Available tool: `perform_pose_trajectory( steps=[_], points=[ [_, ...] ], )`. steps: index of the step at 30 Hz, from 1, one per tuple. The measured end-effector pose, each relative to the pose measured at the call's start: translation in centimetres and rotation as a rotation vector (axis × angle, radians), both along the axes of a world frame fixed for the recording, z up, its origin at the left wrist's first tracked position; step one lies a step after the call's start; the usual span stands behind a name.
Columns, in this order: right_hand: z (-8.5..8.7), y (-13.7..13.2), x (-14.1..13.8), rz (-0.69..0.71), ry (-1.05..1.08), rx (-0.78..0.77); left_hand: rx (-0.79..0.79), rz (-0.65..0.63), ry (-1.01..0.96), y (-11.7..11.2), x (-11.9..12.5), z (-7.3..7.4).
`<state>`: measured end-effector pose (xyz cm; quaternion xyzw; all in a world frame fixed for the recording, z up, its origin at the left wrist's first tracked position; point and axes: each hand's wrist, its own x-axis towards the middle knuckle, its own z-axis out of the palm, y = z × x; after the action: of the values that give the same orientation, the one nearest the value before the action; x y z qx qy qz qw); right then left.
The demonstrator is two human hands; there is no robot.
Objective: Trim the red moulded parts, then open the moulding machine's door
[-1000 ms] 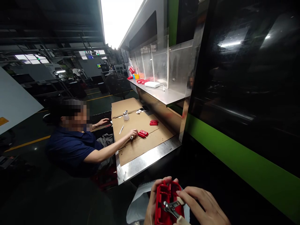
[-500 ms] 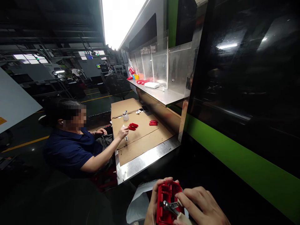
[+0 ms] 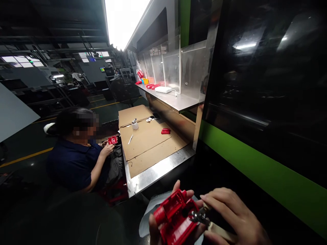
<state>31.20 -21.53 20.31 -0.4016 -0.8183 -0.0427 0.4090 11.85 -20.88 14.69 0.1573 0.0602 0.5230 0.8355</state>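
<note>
Tilting red housing (image 3: 176, 216), long axis up-left; left hand (image 3: 163, 224) gripping, right hand (image 3: 235, 217) holding cutters (image 3: 200, 216).

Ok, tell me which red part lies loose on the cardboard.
The small red part near the steel shelf; the others sit in hands: mine and the seated person's.

Red plastic casing (image 3: 176, 217), silver cutters (image 3: 198, 216) with cream handles, brown cardboard (image 3: 150, 143), green stripe (image 3: 255, 170), navy shirt (image 3: 73, 163).
</note>
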Motion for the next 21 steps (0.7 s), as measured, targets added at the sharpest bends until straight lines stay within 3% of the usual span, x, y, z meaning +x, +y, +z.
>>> perform_pose_trajectory(
  steps=[3, 6, 14, 21],
  points=[
    [2.3, 0.3, -0.3, 0.107, -0.098, 0.066, -0.068, -0.085, -0.168, -0.4, -0.2, 0.6],
    [3.5, 0.3, -1.5, 0.156, -0.168, 0.128, -0.183, -0.088, -0.153, -0.6, 0.0, 1.3],
    [4.3, 0.5, -3.6, 0.169, -0.225, 0.229, -0.241, 0.132, 0.068, -1.4, 0.2, 1.9],
    [4.3, 0.5, -3.7, 0.176, -0.249, 0.206, -0.156, 0.076, 0.184, -1.5, 0.4, 2.5]
  ],
)
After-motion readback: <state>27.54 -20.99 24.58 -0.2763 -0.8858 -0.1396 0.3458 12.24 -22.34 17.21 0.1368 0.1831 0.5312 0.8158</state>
